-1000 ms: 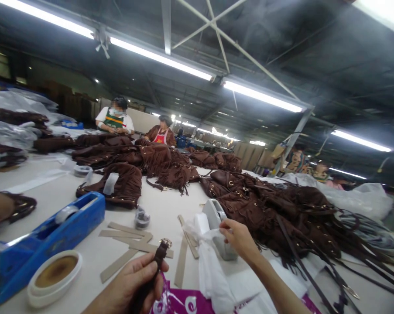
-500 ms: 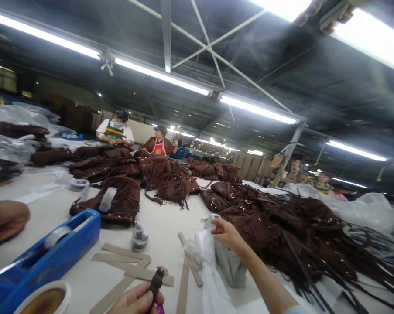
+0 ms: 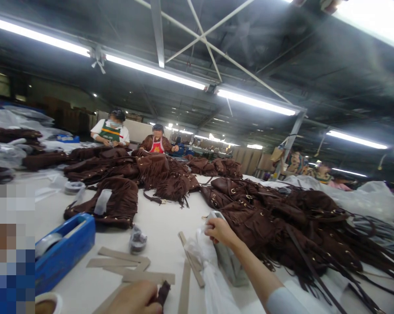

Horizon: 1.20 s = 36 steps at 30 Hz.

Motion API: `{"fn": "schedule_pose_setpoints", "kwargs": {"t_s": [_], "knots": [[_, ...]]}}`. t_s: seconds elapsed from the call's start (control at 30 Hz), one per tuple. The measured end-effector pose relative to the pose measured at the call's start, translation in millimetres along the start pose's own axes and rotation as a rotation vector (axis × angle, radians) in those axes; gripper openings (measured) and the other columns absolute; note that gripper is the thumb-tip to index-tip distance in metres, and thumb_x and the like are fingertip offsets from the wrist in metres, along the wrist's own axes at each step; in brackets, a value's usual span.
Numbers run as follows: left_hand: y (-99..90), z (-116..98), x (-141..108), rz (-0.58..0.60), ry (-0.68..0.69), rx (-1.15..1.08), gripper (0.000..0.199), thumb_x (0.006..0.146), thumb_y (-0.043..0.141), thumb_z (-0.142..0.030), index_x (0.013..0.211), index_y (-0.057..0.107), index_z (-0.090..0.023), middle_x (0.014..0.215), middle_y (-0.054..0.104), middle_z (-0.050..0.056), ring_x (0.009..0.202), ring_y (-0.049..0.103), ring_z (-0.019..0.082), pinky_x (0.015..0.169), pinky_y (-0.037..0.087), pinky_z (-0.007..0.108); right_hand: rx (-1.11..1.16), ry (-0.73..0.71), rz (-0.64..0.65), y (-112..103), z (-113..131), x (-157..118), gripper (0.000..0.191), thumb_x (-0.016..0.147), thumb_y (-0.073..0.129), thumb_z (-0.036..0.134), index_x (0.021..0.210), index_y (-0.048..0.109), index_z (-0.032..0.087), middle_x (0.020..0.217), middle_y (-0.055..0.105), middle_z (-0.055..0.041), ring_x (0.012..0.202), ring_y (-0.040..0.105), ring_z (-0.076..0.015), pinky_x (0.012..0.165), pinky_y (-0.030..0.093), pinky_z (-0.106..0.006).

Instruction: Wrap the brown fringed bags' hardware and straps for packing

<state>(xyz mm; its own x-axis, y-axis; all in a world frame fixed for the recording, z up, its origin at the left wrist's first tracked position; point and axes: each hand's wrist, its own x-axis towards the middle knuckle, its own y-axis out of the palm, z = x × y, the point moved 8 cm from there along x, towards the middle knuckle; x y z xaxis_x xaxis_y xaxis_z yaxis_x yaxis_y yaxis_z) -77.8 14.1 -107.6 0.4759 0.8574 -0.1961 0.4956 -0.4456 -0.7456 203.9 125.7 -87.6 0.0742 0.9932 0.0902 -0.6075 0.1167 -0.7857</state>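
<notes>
My left hand [image 3: 134, 298] is at the bottom edge, closed round a dark brown strap [image 3: 164, 293] whose end sticks up past the fingers. My right hand [image 3: 221, 231] reaches forward, its fingers pinched at the top of a thin white plastic sheet [image 3: 210, 270]. Just behind those fingers stands a grey container [image 3: 234, 266], partly covered by my forearm. Flat beige strips [image 3: 147, 277] lie on the white table [image 3: 170, 222] beyond my left hand.
A blue tape dispenser [image 3: 66, 248] and a tape roll [image 3: 49, 303] stand at left. Piles of brown fringed bags [image 3: 154, 170] cover the far side, and more bags [image 3: 282, 226] lie right. Two people [image 3: 110, 131] work across the table. A blurred block hides the lower left corner.
My left hand has turned, so the metal fitting on the strap no longer shows. My right fingers have closed and shifted slightly left and down. The view has moved a little.
</notes>
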Motion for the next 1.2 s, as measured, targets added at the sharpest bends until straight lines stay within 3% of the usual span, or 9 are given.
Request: {"fn": "schedule_pose_setpoints", "kwargs": {"t_s": [0.1, 0.27, 0.37, 0.5, 0.6, 0.8, 1.0, 1.1, 1.2], "knots": [[-9.9, -21.7, 16.4, -0.091, 0.046, 0.166, 0.026, 0.083, 0.044, -0.026, 0.081, 0.069, -0.018, 0.09, 0.071, 0.012, 0.088, 0.064, 0.03, 0.074, 0.039, 0.036, -0.053, -0.044, -0.029, -3.6, 3.9, 2.0, 0.014, 0.071, 0.064, 0.012, 0.061, 0.056, 0.016, 0.048, 0.052, 0.006, 0.048, 0.054, -0.0099, 0.05, 0.036, -0.019], [-14.1, -69.1, 84.5, -0.172, 0.211, -0.026, 0.022, 0.08, 0.052, -0.022, 0.09, 0.07, -0.015, 0.1, 0.07, 0.013, 0.099, 0.062, 0.028, 0.083, 0.041, 0.034, -0.104, -0.145, 0.0, -7.0, 9.1, 0.6, 0.019, 0.077, 0.059, 0.016, 0.058, 0.055, 0.017, 0.047, 0.051, 0.005, 0.049, 0.052, -0.0104, 0.053, 0.034, -0.021], [1.4, -86.0, 133.2, -0.153, 0.178, -0.115, 0.023, 0.077, 0.059, -0.019, 0.097, 0.068, -0.012, 0.105, 0.069, 0.014, 0.103, 0.062, 0.027, 0.084, 0.043, 0.032, -0.103, -0.21, 0.044, -6.3, 13.6, -2.3, 0.025, 0.082, 0.054, 0.02, 0.057, 0.055, 0.017, 0.047, 0.049, 0.0046, 0.05, 0.049, -0.0108, 0.053, 0.034, -0.021], [37.0, -93.9, 180.1, -0.082, 0.074, -0.263, 0.013, 0.086, 0.056, -0.018, 0.091, 0.066, -0.011, 0.079, 0.068, 0.005, 0.072, 0.065, 0.018, 0.064, 0.048, 0.028, -0.105, -0.278, 0.073, -9.3, 17.9, -5.5, 0.034, 0.089, 0.045, 0.029, 0.06, 0.059, 0.018, 0.051, 0.046, 0.0037, 0.053, 0.046, -0.0124, 0.053, 0.034, -0.022], [57.4, -89.7, 201.1, -0.061, 0.035, -0.357, 0.021, 0.093, 0.056, -0.03, 0.082, 0.063, -0.013, 0.07, 0.063, -0.002, 0.06, 0.06, 0.011, 0.059, 0.05, 0.026, -0.127, -0.313, 0.04, -16.5, 18.2, -6.8, 0.029, 0.09, 0.046, 0.029, 0.075, 0.068, 0.018, 0.064, 0.055, 0.0006, 0.065, 0.052, -0.0154, 0.063, 0.039, -0.025], [67.3, -65.2, 220.8, -0.137, -0.028, -0.471, 0.023, 0.088, 0.064, -0.031, 0.074, 0.061, -0.013, 0.063, 0.058, -0.004, 0.056, 0.056, 0.01, 0.058, 0.048, 0.025, -0.165, -0.268, -0.103, -24.7, 4.7, -3.9, 0.022, 0.084, 0.054, 0.021, 0.092, 0.074, 0.021, 0.078, 0.061, -0.0046, 0.079, 0.057, -0.0199, 0.076, 0.042, -0.029], [71.0, -57.5, 218.8, -0.165, -0.062, -0.566, 0.024, 0.085, 0.065, -0.023, 0.065, 0.054, -0.016, 0.053, 0.052, -0.007, 0.052, 0.053, 0.01, 0.055, 0.042, 0.023, -0.103, -0.098, -0.152, -27.5, -18.5, 4.3, 0.018, 0.073, 0.064, 0.016, 0.09, 0.07, 0.019, 0.061, 0.063, 0.0031, 0.051, 0.057, -0.0127, 0.054, 0.041, -0.022], [70.9, -56.9, 215.9, -0.155, -0.074, -0.614, 0.023, 0.086, 0.062, -0.02, 0.065, 0.052, -0.016, 0.049, 0.049, -0.008, 0.047, 0.05, 0.009, 0.049, 0.038, 0.022, -0.105, -0.096, -0.167, -34.3, -15.4, 3.7, 0.012, 0.072, 0.063, 0.014, 0.081, 0.07, 0.019, 0.06, 0.065, 0.0033, 0.054, 0.059, -0.0125, 0.056, 0.04, -0.022], [68.3, -53.4, 213.9, -0.132, -0.103, -0.615, 0.023, 0.093, 0.056, -0.03, 0.075, 0.057, -0.014, 0.057, 0.053, -0.006, 0.046, 0.048, 0.008, 0.048, 0.041, 0.021, -0.101, -0.107, -0.217, -46.6, -6.8, -0.4, 0.022, 0.074, 0.061, 0.014, 0.09, 0.073, 0.022, 0.059, 0.065, 0.002, 0.057, 0.059, -0.0149, 0.064, 0.04, -0.025]]}}
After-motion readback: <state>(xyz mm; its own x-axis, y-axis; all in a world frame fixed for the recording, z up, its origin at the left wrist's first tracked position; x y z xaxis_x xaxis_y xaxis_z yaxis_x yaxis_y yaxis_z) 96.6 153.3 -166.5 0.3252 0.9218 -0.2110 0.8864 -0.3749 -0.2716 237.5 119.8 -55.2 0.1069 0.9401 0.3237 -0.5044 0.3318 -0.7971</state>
